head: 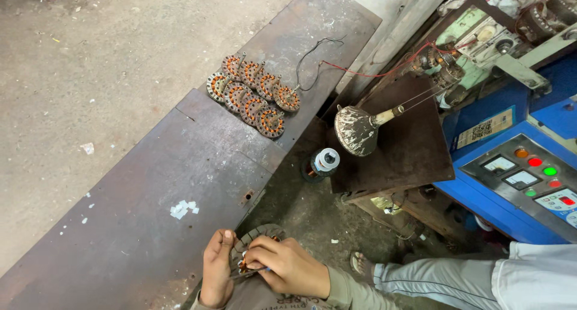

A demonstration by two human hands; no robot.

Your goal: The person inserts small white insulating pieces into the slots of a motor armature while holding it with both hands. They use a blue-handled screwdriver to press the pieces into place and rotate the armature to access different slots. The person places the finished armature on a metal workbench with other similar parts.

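Eight wound stators (252,95) lie clustered up the rusty steel bench (150,214) from the ninth stator (257,241), which your left hand (216,274) and right hand (288,267) both grasp above the concrete floor (90,63).

Both hands sit close together, low in the view. The left hand (217,274) stands upright, wrist below, fingers curled upward and thumb tip at the top, its grip closed. The right hand (287,265) lies just right of the left hand, knuckles up, fingers bent and pinched toward it; its grey-sleeved forearm runs off to the right.
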